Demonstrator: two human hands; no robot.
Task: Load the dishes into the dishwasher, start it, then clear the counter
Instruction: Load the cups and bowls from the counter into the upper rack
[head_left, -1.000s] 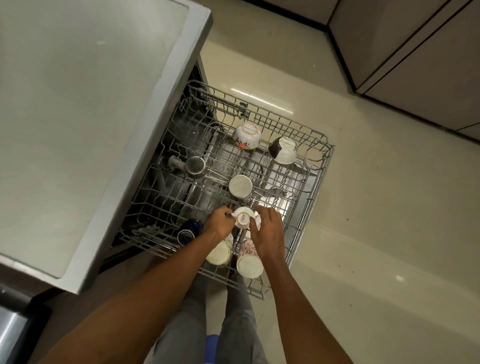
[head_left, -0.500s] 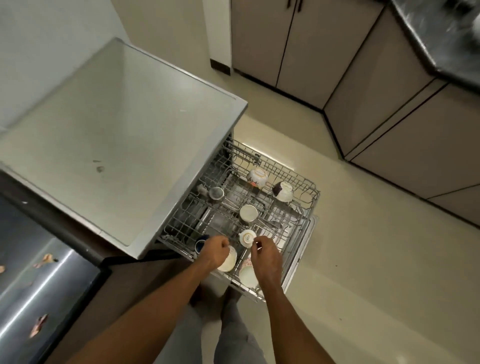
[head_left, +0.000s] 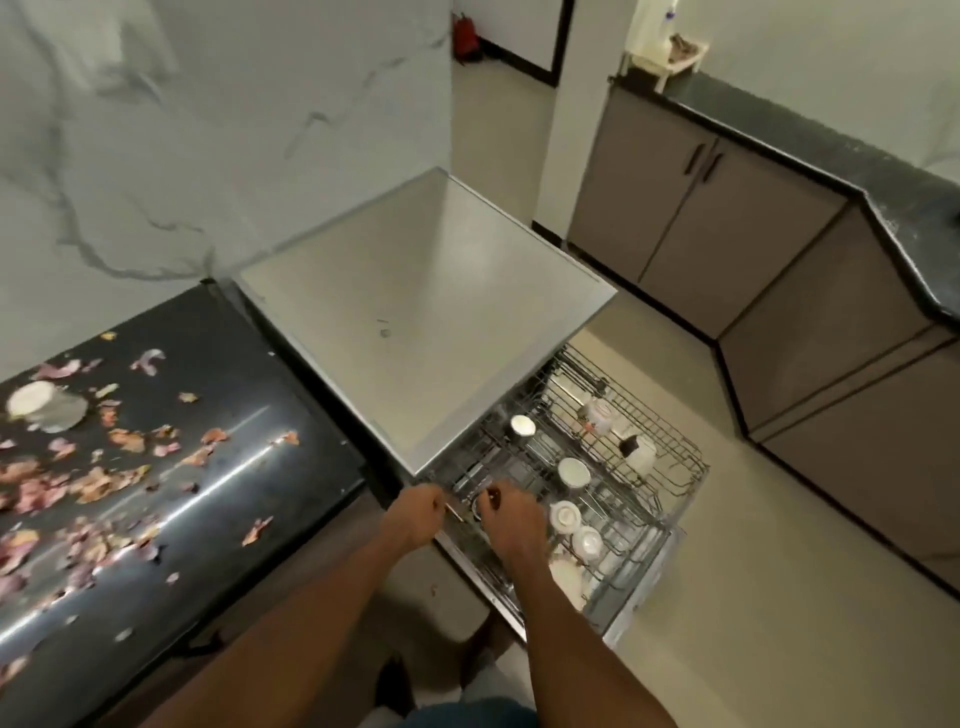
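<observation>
Both hands sit at the rack's (head_left: 670, 470) 9 o'clock edge, left hand (head_left: 413, 517) curled on the rim, right hand (head_left: 511, 519) seemingly pinching a dark cup (head_left: 477, 506). Seat it mouth-down between the wires, clear of the white cups (head_left: 566, 517) at 3 o'clock

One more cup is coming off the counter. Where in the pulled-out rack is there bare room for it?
Free: rack wire between the steel cup and patterned bowl, and the right edge below the dark mug. Crowded: the near row of white cups, beside the right hand.
</observation>
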